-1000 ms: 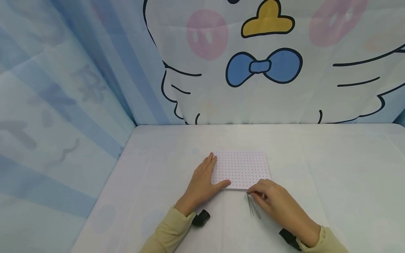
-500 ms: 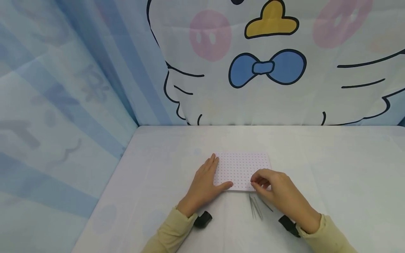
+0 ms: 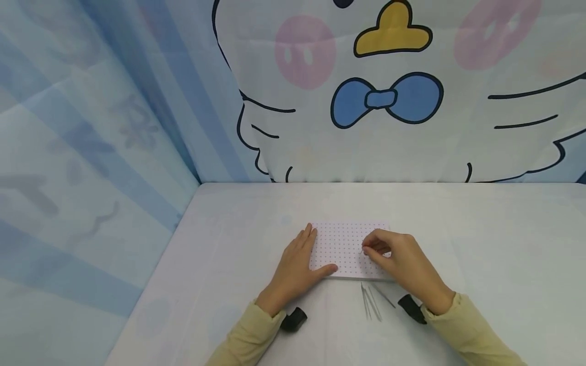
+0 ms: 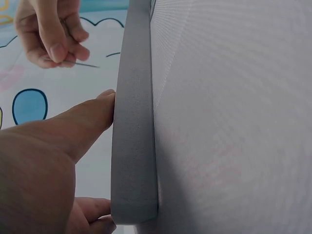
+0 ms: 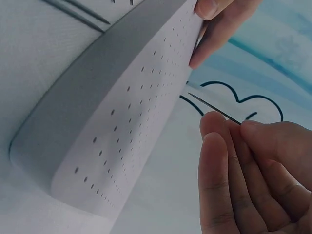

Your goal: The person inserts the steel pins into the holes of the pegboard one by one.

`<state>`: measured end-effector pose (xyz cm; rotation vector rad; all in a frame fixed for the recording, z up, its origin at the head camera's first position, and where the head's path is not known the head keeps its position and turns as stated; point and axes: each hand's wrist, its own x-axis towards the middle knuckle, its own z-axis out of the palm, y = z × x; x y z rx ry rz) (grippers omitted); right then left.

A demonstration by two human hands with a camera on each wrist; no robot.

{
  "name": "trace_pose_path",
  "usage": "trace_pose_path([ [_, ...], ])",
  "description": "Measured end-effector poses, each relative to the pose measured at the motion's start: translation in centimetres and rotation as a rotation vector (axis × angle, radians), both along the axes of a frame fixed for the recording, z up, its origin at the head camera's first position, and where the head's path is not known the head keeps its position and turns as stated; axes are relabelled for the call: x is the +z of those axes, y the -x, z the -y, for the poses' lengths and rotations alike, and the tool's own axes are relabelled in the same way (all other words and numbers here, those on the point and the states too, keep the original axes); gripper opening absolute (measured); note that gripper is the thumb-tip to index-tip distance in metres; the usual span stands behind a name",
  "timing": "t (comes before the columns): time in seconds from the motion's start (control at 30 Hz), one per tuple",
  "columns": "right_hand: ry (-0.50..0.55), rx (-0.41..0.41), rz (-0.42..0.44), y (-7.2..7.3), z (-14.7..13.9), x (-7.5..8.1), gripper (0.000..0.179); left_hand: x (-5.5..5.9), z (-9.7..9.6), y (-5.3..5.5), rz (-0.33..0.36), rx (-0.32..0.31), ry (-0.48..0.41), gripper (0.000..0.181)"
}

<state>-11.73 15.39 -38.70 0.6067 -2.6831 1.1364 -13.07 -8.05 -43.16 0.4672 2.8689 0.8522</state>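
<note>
A flat white board [image 3: 339,249] with a grid of small holes lies on the table. My left hand [image 3: 297,267] rests along its left side, fingers straight and thumb over the front left corner; in the left wrist view the thumb [image 4: 92,117] touches the board's face. Above the right half of the holes, my right hand [image 3: 396,256] pinches a thin needle [image 5: 214,108] between thumb and fingers. The right wrist view shows its pointed end sticking out toward the board, apart from the surface. Several more needles [image 3: 373,302] lie just in front of the board.
A white cloth covers the table [image 3: 480,244]. A printed cloth backdrop [image 3: 284,137] rises behind the table, and a blue-and-white curtain [image 3: 82,203] hangs at the left. Black wrist cameras [image 3: 294,319] sit beneath both wrists.
My right hand has picked up a needle from the front of the board and moved it forward over the holes. The needles left behind now show fully. My left hand stays on the board.
</note>
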Motion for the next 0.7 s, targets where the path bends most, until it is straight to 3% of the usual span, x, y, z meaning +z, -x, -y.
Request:
trace_pose_path([
  [0.23, 0.008, -0.037, 0.000, 1.1, 0.2, -1.0, 0.010, -0.1, 0.2, 0.0, -0.004, -0.008, 0.007, 0.096],
  [0.7, 0.022, -0.068, 0.016, 1.3, 0.1, -1.6, 0.010, -0.1, 0.1, 0.1, 0.004, -0.011, 0.018, 0.097],
])
